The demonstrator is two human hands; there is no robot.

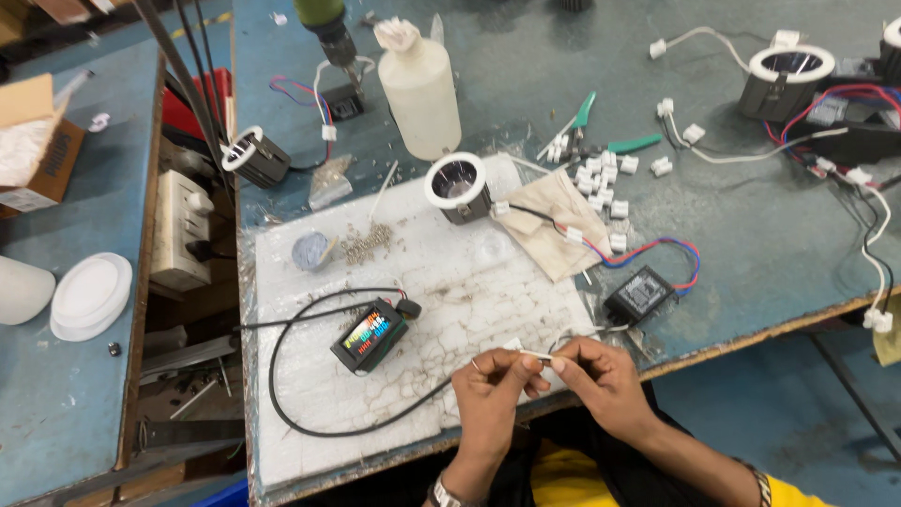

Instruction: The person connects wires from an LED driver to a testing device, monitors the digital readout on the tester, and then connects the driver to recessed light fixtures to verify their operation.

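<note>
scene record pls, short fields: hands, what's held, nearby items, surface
left hand: pinches one end of a thin white wire
right hand: pinches the other end of the wire
near hands: small black meter with coloured display and black cable; black driver box
further back: white-rimmed downlight, white plastic bottle, loose white connectors
surface: white foam sheet on blue-grey bench

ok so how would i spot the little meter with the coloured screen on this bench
Start at the cracked white foam sheet covering the near part of the blue-grey workbench. On its left-centre lies a small black rectangular meter, tilted, with black cables looping from it. It is the only thing there with a lit rainbow-coloured display.
</note>
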